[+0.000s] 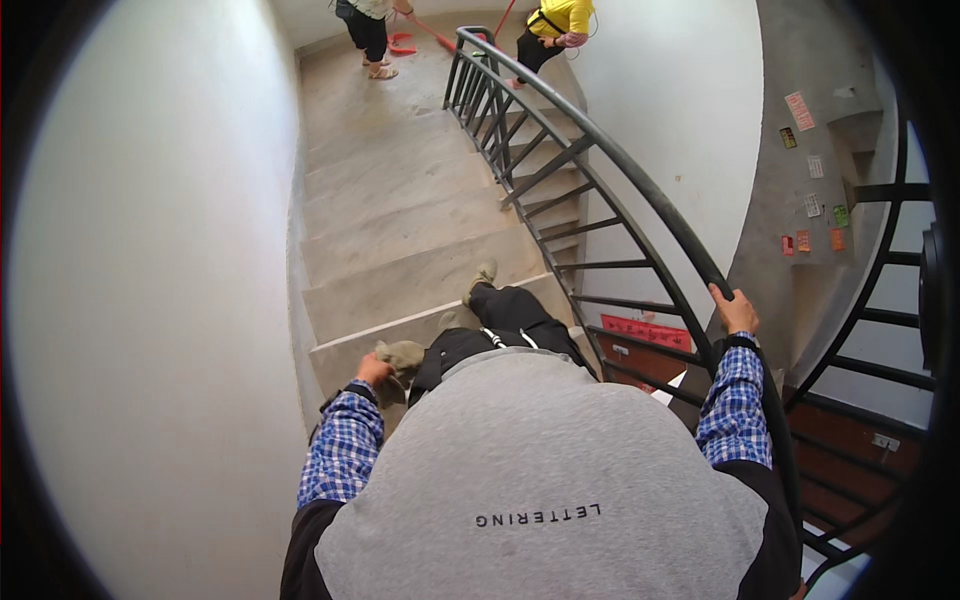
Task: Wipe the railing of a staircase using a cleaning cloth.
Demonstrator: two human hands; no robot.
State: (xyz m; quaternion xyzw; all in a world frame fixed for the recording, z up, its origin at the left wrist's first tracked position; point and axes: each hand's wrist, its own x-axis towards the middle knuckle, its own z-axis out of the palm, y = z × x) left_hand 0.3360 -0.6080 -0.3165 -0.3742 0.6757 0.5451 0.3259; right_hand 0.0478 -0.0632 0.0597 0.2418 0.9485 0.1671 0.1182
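Observation:
My left hand (pixel 374 370), at the lower left beside my hip, grips a crumpled grey-green cloth (pixel 401 356). The cloth hangs over the concrete stairs (pixel 397 255). My right hand (pixel 736 310) is wrapped around the dark metal handrail (pixel 637 165), its thumb on top of the rail. Both forearms wear blue checked sleeve covers. One of my shoes (pixel 484 273) rests on a lower step, the other shows partly behind it.
White walls (pixel 150 300) flank the stairs. On the landing below stand a person in yellow (pixel 559 22) and another person in black trousers (pixel 365 34), near a red dustpan (pixel 401 45) and red-handled tools. Stickers and a red banner (pixel 646 334) lie beyond the railing.

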